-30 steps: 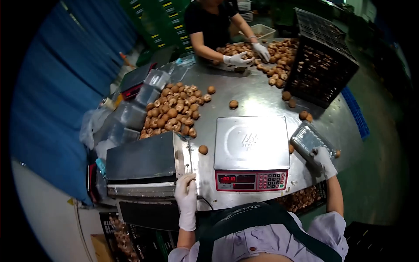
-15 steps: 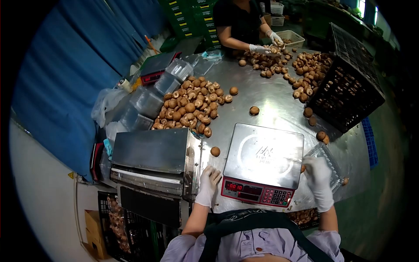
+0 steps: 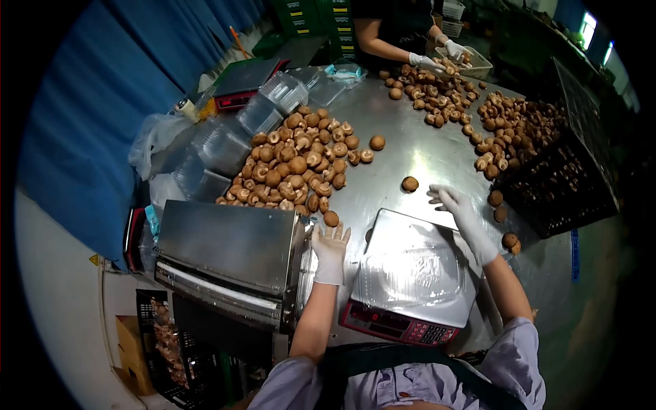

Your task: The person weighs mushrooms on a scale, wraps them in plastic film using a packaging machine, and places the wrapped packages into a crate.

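A clear plastic tray [image 3: 408, 277] lies on the metal plate of the weighing scale [image 3: 391, 326], which has a red front panel. My left hand [image 3: 331, 254], in a white glove, is left of the scale with fingers spread and nothing held. Its fingertips are just below a brown mushroom [image 3: 331, 219] at the edge of a large mushroom pile [image 3: 294, 160]. Over the scale's far right corner, my gloved right hand [image 3: 462, 217] reaches with fingers stretched out, holding nothing. A single mushroom [image 3: 410, 184] lies on the table a little beyond its fingertips.
Stacked clear trays [image 3: 219, 147] and a second scale [image 3: 246, 85] stand at the left, behind a metal machine [image 3: 225, 239]. A tipped black crate [image 3: 567, 181] spills mushrooms at the right. Across the table, another person's gloved hands [image 3: 427, 63] handle mushrooms beside a white basket [image 3: 482, 67].
The clear tray is now on the scale; it was right of it before. My right hand has moved from there up to the far corner. My left hand has moved forward, fingers spreading.
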`<action>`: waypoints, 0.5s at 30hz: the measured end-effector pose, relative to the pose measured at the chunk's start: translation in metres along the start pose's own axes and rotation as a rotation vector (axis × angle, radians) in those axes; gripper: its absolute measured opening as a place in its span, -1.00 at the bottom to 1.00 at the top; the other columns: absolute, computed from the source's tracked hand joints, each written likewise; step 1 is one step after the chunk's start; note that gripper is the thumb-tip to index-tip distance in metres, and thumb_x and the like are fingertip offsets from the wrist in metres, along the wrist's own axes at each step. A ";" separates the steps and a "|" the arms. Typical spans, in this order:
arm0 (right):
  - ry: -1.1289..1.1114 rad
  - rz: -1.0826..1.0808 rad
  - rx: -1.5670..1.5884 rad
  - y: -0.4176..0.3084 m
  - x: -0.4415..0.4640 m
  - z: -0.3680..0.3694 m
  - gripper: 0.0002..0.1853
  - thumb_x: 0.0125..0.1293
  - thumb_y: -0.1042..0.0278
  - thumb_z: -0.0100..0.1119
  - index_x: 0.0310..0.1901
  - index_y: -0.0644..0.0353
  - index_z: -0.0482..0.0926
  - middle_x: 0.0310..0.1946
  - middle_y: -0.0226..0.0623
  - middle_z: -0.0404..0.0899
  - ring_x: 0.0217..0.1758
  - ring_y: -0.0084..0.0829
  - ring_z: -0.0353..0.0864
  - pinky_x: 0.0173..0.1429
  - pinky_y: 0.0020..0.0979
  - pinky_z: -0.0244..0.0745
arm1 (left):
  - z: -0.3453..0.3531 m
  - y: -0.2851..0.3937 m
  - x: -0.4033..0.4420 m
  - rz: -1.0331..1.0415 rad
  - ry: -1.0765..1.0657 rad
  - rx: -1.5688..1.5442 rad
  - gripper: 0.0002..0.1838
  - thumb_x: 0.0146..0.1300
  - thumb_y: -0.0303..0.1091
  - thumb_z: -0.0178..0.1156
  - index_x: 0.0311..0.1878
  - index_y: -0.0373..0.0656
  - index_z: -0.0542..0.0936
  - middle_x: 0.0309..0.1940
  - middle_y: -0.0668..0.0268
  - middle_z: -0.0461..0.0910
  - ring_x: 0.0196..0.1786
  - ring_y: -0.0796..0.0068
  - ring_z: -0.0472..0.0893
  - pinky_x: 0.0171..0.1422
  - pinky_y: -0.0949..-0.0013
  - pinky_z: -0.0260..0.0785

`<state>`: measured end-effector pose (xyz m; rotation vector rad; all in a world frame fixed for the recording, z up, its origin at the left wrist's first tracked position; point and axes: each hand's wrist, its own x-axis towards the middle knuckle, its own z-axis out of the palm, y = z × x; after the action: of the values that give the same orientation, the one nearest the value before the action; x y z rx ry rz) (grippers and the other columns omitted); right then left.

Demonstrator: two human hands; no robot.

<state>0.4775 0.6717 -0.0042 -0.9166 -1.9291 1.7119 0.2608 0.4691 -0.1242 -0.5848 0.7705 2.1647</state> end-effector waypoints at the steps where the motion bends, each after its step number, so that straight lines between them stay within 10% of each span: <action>1: -0.019 0.051 0.135 0.013 0.031 -0.003 -0.42 0.39 -0.07 -0.11 0.21 0.28 0.37 0.08 -0.13 0.48 0.07 -0.33 0.50 0.13 -0.37 0.37 | 0.006 -0.001 0.010 0.027 0.008 -0.036 -0.23 0.26 0.03 0.02 0.44 0.14 -0.09 0.37 0.29 0.07 0.38 0.07 0.13 0.38 -0.20 -0.03; 7: 0.135 0.202 0.325 0.094 0.200 0.005 -0.11 0.24 -0.41 -0.14 0.37 0.17 0.13 0.35 -0.06 0.15 0.33 -0.15 0.25 0.35 -0.17 0.13 | 0.022 -0.008 0.038 0.123 -0.078 0.010 -0.04 0.11 0.34 0.10 0.44 0.15 -0.10 0.37 0.33 0.03 0.37 0.08 0.12 0.34 -0.25 0.04; 15: -0.004 -0.043 0.524 0.101 0.293 0.133 -0.20 0.34 -0.30 -0.23 0.34 0.28 0.15 0.30 0.05 0.20 0.38 -0.15 0.19 0.44 -0.24 0.06 | 0.046 0.006 0.080 0.009 -0.234 -0.143 0.08 0.02 0.51 -0.01 0.47 0.09 -0.11 0.47 0.23 -0.21 0.49 0.03 -0.20 0.42 -0.34 -0.30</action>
<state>0.2018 0.7846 -0.1617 -0.6631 -1.3743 2.0457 0.2002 0.5371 -0.1382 -0.3894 0.4963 2.2594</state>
